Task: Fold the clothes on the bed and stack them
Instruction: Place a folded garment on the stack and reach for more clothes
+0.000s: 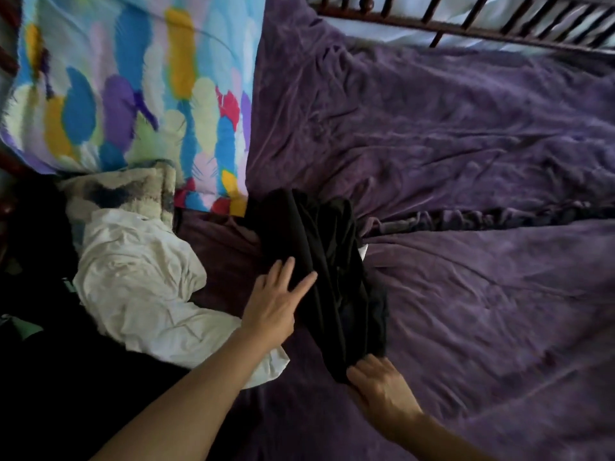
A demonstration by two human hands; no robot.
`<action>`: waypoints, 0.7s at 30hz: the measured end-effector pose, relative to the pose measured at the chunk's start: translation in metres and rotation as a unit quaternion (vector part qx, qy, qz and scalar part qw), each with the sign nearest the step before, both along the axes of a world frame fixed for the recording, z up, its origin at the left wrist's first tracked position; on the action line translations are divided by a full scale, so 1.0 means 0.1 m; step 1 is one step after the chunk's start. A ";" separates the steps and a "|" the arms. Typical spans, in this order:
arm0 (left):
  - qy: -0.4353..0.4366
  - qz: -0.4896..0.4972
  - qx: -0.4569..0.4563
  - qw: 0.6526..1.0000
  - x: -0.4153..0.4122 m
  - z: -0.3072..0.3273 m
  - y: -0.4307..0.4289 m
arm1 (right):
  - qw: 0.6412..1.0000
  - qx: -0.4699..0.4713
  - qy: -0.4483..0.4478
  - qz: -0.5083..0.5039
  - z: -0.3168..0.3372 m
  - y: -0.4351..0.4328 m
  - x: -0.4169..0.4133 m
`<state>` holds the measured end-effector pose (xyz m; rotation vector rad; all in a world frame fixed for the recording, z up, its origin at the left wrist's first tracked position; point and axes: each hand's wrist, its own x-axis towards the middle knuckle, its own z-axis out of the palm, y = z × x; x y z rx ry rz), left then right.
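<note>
A black garment (326, 261) lies bunched lengthwise on the purple bed cover (466, 294), near the middle of the view. My left hand (276, 301) rests flat with fingers spread, its fingertips on the garment's left edge. My right hand (376, 377) pinches the garment's near end between fingers and thumb. A crumpled white garment (143, 281) lies to the left, partly under my left forearm.
A colourful feather-print pillow (133, 94) fills the upper left. A fuzzy cream and blue cloth (126, 194) sits below it. A dark wooden railing (466, 18) runs along the top right. More dark fabric lies at the lower left.
</note>
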<state>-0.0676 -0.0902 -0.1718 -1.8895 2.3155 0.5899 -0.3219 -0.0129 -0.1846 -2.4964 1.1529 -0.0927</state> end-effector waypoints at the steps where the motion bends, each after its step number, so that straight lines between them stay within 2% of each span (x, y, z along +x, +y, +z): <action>1: -0.023 -0.045 0.025 0.998 -0.11 -0.05 0.03 | 0.999 0.032 0.027 0.006 -0.06 0.12 -0.08; 4: -0.108 -0.148 0.134 0.974 -0.38 -0.25 0.28 | 0.982 0.118 0.149 0.009 -0.24 0.35 -0.29; 6: -0.129 -0.123 0.195 0.965 -0.41 -0.36 0.52 | 0.960 0.208 0.188 -0.012 -0.32 0.29 -0.36; 8: -0.112 -0.059 0.215 0.968 -0.33 -0.43 0.77 | 0.965 0.212 0.129 -0.082 -0.37 0.10 -0.35; 10: -0.093 -0.021 0.221 0.970 -0.21 -0.46 0.99 | 0.974 0.096 0.031 -0.204 -0.39 -0.22 -0.27; 11: -0.084 -0.011 0.230 0.970 -0.16 -0.47 1.07 | 0.958 0.062 -0.001 -0.279 -0.41 -0.41 -0.21; 12: -0.067 -0.001 0.241 0.968 -0.12 -0.46 1.11 | 0.932 0.070 -0.017 -0.356 -0.44 -0.64 -0.15; 14: -0.025 0.029 0.236 0.971 -0.10 -0.41 1.07 | 0.856 0.194 -0.007 -0.479 -0.50 -1.03 -0.08; 16: -0.001 0.070 0.180 0.981 -0.15 -0.33 0.90 | 0.810 0.291 -0.020 -0.509 -0.60 -1.25 -0.11; 17: 0.009 0.092 0.141 0.986 -0.20 -0.30 0.79 | 0.807 0.312 -0.032 -0.500 -0.61 -1.27 -0.11; 18: 0.021 0.107 0.101 0.989 -0.25 -0.29 0.67 | 0.820 0.310 -0.038 -0.479 -0.60 -1.23 -0.12; 21: 0.050 0.090 0.009 0.995 -0.50 -0.24 0.29 | 0.875 0.270 -0.065 -0.396 -0.42 -0.88 -0.21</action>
